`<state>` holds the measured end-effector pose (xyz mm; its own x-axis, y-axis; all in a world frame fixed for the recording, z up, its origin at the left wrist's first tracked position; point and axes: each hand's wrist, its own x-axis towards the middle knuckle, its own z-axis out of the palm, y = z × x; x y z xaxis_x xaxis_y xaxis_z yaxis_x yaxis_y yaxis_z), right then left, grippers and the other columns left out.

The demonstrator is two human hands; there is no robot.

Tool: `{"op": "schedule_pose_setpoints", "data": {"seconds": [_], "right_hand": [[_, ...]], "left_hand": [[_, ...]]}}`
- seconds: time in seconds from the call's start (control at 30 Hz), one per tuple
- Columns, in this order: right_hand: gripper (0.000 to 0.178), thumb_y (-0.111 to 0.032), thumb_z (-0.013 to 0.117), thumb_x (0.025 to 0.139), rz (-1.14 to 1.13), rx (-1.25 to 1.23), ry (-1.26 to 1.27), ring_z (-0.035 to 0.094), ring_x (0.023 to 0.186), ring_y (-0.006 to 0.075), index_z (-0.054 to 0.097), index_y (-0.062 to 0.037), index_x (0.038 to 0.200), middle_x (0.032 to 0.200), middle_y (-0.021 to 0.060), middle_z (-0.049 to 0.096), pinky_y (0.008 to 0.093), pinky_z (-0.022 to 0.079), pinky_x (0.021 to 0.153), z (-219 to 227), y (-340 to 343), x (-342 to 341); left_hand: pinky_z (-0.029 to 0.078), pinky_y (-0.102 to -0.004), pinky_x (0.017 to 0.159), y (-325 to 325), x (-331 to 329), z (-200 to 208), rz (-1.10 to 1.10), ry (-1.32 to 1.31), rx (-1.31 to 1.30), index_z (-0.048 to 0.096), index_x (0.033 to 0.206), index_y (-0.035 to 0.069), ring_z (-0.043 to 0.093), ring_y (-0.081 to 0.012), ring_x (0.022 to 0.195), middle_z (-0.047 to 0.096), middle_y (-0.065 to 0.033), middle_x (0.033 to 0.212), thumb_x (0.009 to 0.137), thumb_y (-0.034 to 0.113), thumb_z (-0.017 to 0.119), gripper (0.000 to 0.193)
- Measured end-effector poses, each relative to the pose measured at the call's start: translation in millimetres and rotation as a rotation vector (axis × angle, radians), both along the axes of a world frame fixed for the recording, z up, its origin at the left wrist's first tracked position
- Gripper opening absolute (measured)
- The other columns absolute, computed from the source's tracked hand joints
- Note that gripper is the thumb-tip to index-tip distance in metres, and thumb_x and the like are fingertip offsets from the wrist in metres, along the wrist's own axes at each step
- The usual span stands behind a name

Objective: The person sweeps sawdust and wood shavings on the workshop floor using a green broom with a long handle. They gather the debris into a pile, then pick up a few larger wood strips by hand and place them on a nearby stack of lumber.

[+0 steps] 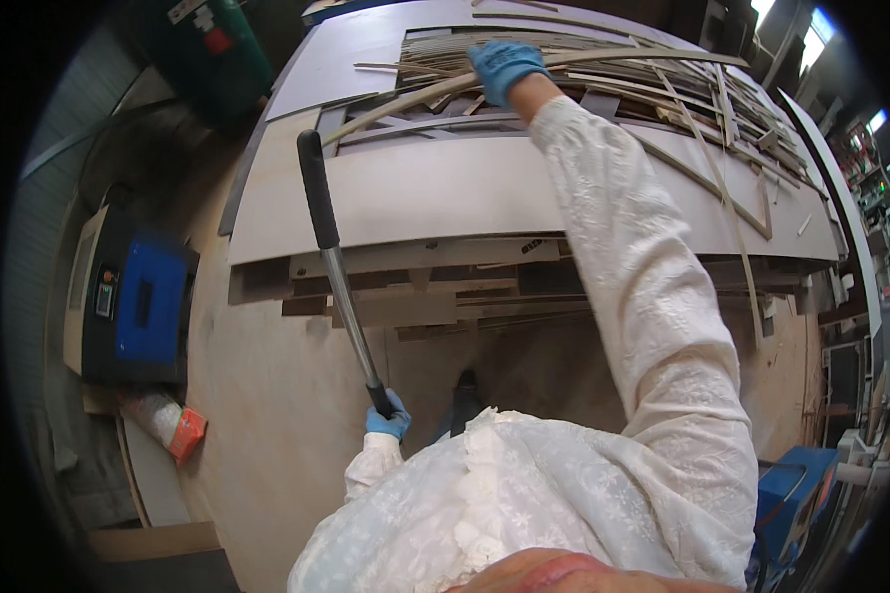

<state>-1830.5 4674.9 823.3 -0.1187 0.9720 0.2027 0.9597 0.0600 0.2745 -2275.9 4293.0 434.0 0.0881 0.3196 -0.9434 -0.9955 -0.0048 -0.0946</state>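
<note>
My right hand (pixel 509 71), in a blue glove, reaches far over the stack with its fingers closed around a long, thin wood-coloured strip (pixel 420 96). The strip bows across the pile on both sides of the hand. Beneath it lie many loose narrow offcut strips (pixel 697 94) on pale boards (pixel 415 193). Down by my body, my left hand (pixel 390 415), also gloved in blue, grips the lower end of a metal bar (pixel 346 301) with black rubber grips. That bar slants up and left, its upper grip in front of the boards' near edge.
At left stands a blue and black machine (pixel 148 306) with a small screen. A clear bag with an orange end (pixel 186 433) lies beside it on the floor. Behind is a dark green container (pixel 213 59). Another blue machine (pixel 796 499) stands at lower right.
</note>
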Motion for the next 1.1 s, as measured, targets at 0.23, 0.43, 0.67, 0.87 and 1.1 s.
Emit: {"op": "schedule_pose_setpoints", "data": {"seconds": [0.23,0.43,0.67,0.87,1.1], "right_hand": [[0.041,-0.022,0.068,0.079,0.082,-0.063,0.166,0.06,0.106,0.0304,0.056,-0.0138,0.118,0.117,0.0132,0.059,0.0452,0.048,0.086,-113,-2,-34],[0.042,-0.021,0.067,0.074,0.132,0.132,0.334,0.052,0.116,0.0287,0.056,-0.0112,0.114,0.126,0.0127,0.053,0.0419,0.038,0.1,-163,-156,-12],[0.052,-0.022,0.071,0.073,-0.153,0.126,0.677,0.047,0.125,0.0319,0.056,-0.0072,0.121,0.135,0.0152,0.05,0.0446,0.035,0.106,-187,-381,33],[0.051,-0.025,0.067,0.076,-0.699,0.036,0.768,0.048,0.125,0.0313,0.056,-0.0073,0.123,0.135,0.0147,0.05,0.0436,0.038,0.104,-237,-574,64],[0.043,-0.028,0.065,0.077,-1.128,0.032,0.841,0.055,0.113,0.0314,0.06,-0.0082,0.114,0.121,0.0119,0.058,0.0446,0.043,0.095,-269,-799,95]], "left_hand": [[0.057,-0.0347,0.066,112,-8,-98,-0.128,0.137,-0.017,0.062,0.1,0.004,0.065,-0.0256,0.082,0.065,-0.0142,0.093,0.09,0.023,0.051,0.024],[0.048,-0.0327,0.062,150,-20,-144,-0.106,0.155,-0.279,0.063,0.094,0.015,0.058,-0.0177,0.092,0.062,-0.0088,0.107,0.087,0.047,0.063,0.034],[0.05,-0.036,0.074,128,4,-95,-0.427,0.239,-0.15,0.059,0.105,0.01,0.058,-0.022,0.101,0.06,-0.0117,0.115,0.088,0.045,0.063,0.039],[0.049,-0.0391,0.082,107,77,-69,-0.826,0.323,-0.116,0.053,0.114,0.005,0.057,-0.0266,0.106,0.058,-0.0153,0.121,0.09,0.045,0.061,0.047],[0.049,-0.0427,0.091,35,251,-67,-1.405,0.338,-0.018,0.046,0.123,0.0,0.057,-0.0321,0.112,0.056,-0.0196,0.127,0.092,0.045,0.058,0.057]]}}
